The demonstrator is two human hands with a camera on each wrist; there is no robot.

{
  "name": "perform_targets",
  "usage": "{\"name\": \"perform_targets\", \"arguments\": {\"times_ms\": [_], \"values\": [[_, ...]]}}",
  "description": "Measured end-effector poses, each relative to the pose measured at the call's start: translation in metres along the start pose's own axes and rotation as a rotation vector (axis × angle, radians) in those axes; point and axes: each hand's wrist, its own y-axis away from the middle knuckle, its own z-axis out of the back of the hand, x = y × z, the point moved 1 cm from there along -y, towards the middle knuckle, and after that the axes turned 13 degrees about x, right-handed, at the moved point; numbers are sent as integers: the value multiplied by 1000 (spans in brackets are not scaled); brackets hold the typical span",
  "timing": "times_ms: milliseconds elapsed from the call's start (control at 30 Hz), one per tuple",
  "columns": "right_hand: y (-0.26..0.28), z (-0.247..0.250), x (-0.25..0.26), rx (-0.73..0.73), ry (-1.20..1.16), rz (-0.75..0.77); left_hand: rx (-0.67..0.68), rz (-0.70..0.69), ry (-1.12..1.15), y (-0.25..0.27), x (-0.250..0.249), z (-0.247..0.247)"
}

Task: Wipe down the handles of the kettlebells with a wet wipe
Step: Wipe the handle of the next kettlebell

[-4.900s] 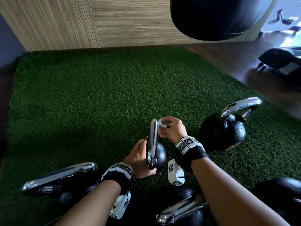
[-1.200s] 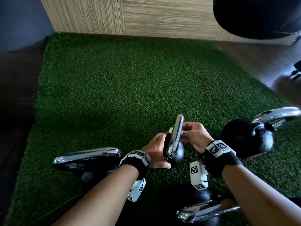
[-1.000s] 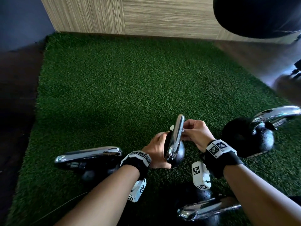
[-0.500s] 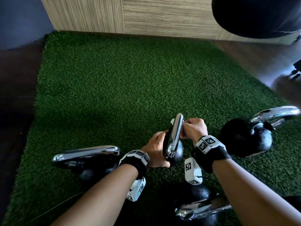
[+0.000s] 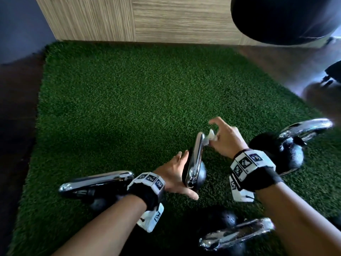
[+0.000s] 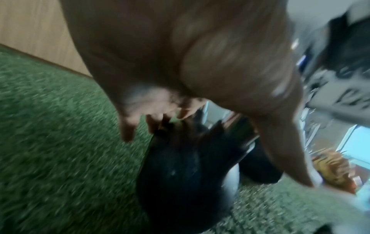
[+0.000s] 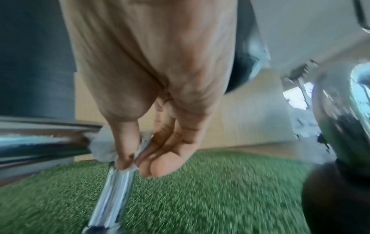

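A small black kettlebell point(image 5: 200, 175) stands on the turf between my hands, its chrome handle point(image 5: 196, 156) edge-on to me. My left hand point(image 5: 176, 172) lies flat against the ball's left side, fingers straight and thumb spread. My right hand point(image 5: 219, 137) pinches a crumpled white wet wipe point(image 5: 211, 136) at the top right of the handle, with the index finger raised. In the right wrist view the thumb and fingers of my right hand point(image 7: 134, 163) squeeze the wipe point(image 7: 104, 145) against the chrome bar point(image 7: 114, 197). The left wrist view is blurred; my left hand point(image 6: 152, 120) hovers over the black ball point(image 6: 180, 174).
Three more chrome-handled kettlebells sit on the green turf mat point(image 5: 129, 98): one at left point(image 5: 96, 182), one at right point(image 5: 284, 154), one near my right forearm point(image 5: 236, 235). A black punching bag point(image 5: 284, 19) hangs at top right. A wood-panelled wall point(image 5: 147, 19) borders the mat.
My left hand has uncurled from cupping the ball and now lies flat beside it. My right hand has risen to the handle's top with the wipe, its fingers loosened.
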Motion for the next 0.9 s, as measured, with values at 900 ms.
{"name": "perform_targets", "arguments": {"times_ms": [900], "values": [[43, 45, 7, 330, 516, 8, -38, 215, -411, 53, -71, 63]]}}
